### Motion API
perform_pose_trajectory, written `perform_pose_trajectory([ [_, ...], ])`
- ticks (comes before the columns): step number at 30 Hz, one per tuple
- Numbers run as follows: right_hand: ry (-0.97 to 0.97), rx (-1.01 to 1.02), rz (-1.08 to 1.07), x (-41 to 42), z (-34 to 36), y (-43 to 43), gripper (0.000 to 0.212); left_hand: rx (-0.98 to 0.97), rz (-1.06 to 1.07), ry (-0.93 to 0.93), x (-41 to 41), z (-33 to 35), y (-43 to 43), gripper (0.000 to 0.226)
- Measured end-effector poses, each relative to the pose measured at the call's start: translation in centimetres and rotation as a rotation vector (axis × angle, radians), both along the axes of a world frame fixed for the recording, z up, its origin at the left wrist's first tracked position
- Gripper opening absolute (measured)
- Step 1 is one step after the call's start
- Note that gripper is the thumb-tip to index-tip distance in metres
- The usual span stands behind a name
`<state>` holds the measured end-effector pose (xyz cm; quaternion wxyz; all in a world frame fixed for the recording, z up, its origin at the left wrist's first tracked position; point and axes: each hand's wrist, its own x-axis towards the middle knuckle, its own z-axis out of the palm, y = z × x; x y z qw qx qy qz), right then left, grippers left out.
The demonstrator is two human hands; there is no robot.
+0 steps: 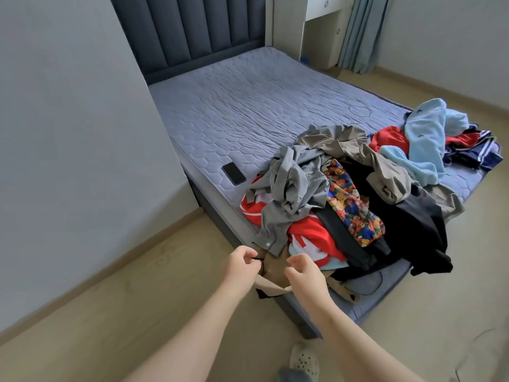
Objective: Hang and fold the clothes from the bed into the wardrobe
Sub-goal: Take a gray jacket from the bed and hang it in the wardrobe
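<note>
A heap of clothes lies on the near end of the bed [248, 106]: a grey shirt [289, 194], a red and white top [311, 235], a bright patterned piece [349, 205], black garments [413, 224], a khaki jacket [385, 166] and a light blue hoodie [424, 139]. At the bed's near corner a tan garment [275, 268] hangs over the edge. My left hand [239, 264] pinches its left edge. My right hand [305, 274] grips its right side. The wardrobe is out of view.
A black phone [233, 173] lies on the mattress left of the heap. A grey wall [68, 161] stands close on the left. A white desk [316, 23] and curtain [360, 31] are beyond the bed. My foot in a white clog [304, 359] stands on the beige floor.
</note>
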<state>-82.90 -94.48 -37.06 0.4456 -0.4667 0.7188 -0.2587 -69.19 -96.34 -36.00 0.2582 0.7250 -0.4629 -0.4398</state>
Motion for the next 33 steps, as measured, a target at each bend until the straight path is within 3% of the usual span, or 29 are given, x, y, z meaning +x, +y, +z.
perform_pose_trajectory([
  [12, 0.068, 0.101, 0.008, -12.4, -2.1, -8.0, 0.023, 0.142, -0.027, -0.034, -10.7, -2.8, -8.2, 0.017],
  [21, 0.100, 0.155, -0.012, -14.2, -2.9, -14.6, 0.028, 0.167, -0.098, -0.053, -12.0, -4.3, -15.7, 0.008],
  [27, 0.141, 0.179, -0.033, -14.4, -3.5, -19.7, 0.029, 0.218, -0.117, -0.043, -12.3, -5.6, -21.6, 0.027],
  [33, 0.136, 0.223, -0.024, -15.3, -4.5, -22.2, 0.029, 0.288, -0.126, -0.128, -13.6, -7.3, -25.4, 0.021],
])
